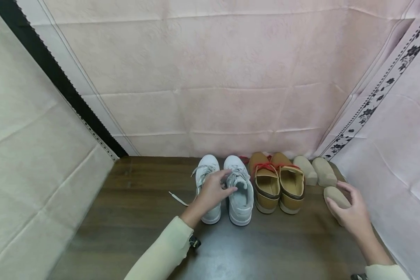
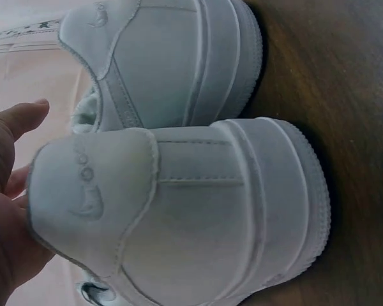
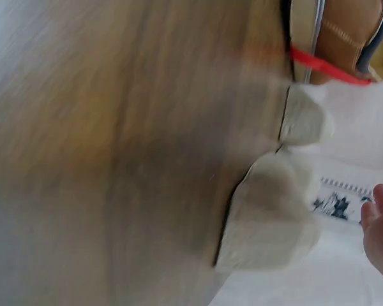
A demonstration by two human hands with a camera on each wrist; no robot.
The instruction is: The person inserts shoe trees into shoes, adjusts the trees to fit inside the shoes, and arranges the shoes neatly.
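Observation:
In the head view my left hand [image 1: 215, 188] hovers between two white sneakers [image 1: 240, 210], its thumb and fingers apart. In the left wrist view that hand [image 2: 6, 210] is partly behind the heel of a sneaker [image 2: 185, 210]; whether it touches cannot be told. On the far right my right hand [image 1: 353, 208] spreads its thumb and fingers about a beige rounded block [image 1: 336, 197]. The right wrist view is blurred; there the hand [image 3: 380, 236] appears apart from the nearest beige block [image 3: 268, 223]. Two similar beige blocks [image 1: 324, 173] stand behind.
Tan shoes with red laces [image 1: 266, 194] stand between the sneakers and the beige blocks. A loose white lace [image 1: 177, 198] trails onto the wooden floor [image 1: 133, 217]. Pale cloth walls [image 1: 210, 77] rise behind and at both sides.

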